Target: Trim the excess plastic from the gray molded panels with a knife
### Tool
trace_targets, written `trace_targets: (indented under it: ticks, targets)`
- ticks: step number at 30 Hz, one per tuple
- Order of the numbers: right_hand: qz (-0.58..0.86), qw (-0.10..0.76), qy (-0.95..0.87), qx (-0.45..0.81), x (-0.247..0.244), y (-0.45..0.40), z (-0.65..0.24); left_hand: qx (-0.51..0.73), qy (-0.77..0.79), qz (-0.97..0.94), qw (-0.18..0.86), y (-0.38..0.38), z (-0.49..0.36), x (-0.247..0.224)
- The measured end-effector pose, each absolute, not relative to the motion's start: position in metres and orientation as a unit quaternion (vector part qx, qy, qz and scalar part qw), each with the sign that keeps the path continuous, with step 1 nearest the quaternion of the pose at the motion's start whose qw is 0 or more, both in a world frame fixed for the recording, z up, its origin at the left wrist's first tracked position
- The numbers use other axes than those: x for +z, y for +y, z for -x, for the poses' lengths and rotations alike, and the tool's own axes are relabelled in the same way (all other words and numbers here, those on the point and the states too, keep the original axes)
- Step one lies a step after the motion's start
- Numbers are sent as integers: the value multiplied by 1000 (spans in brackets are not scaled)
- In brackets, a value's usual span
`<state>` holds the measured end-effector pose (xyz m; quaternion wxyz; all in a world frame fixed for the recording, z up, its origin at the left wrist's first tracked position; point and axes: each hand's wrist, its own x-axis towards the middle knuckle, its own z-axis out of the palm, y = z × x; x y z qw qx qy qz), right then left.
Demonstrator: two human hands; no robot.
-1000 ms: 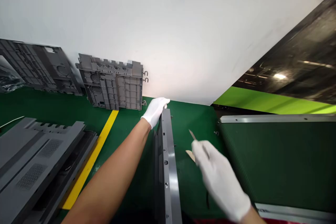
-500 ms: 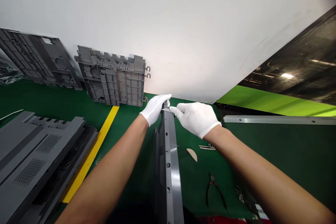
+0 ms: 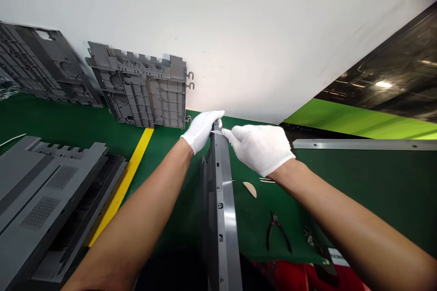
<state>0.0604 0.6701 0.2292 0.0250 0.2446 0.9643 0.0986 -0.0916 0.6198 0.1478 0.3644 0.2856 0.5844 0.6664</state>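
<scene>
A grey plastic panel (image 3: 223, 191) stands on its narrow edge before me, its long side with slots and clips facing up. My left hand (image 3: 203, 132), in a white glove, grips the panel's far end, the fingers wrapped over its corner. Just right of that corner, my gloved right hand (image 3: 257, 148) is closed in a pinch. From its fingertips a thin, pale, pointed sliver (image 3: 216, 132) reaches across the panel's top edge. Most of this piece is hidden by the glove, and its kind is unclear.
Pliers (image 3: 275, 229), a half-round wooden piece (image 3: 250, 189) and thin sticks (image 3: 266, 180) lie on the green surface (image 3: 174, 182) at right. Grey panels (image 3: 146, 86) lean against the white wall (image 3: 239, 32). More grey housings (image 3: 48, 186) are stacked at left, beside a yellow stripe (image 3: 123, 186).
The view has tilted slightly down, so most things sit higher in the picture. Both hands keep their hold at the panel's far end; the right has drawn slightly to the right.
</scene>
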Motion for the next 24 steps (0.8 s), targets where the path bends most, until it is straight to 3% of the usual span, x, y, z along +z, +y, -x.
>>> trace_targets:
  ticks: [7,24]
  targets:
    - [-236,20,965,113,227,670,-63,673,553,-268,411,623,93,143]
    - [-218,1,967,135,223,671,-67,666,555,-282,411,626,95,137]
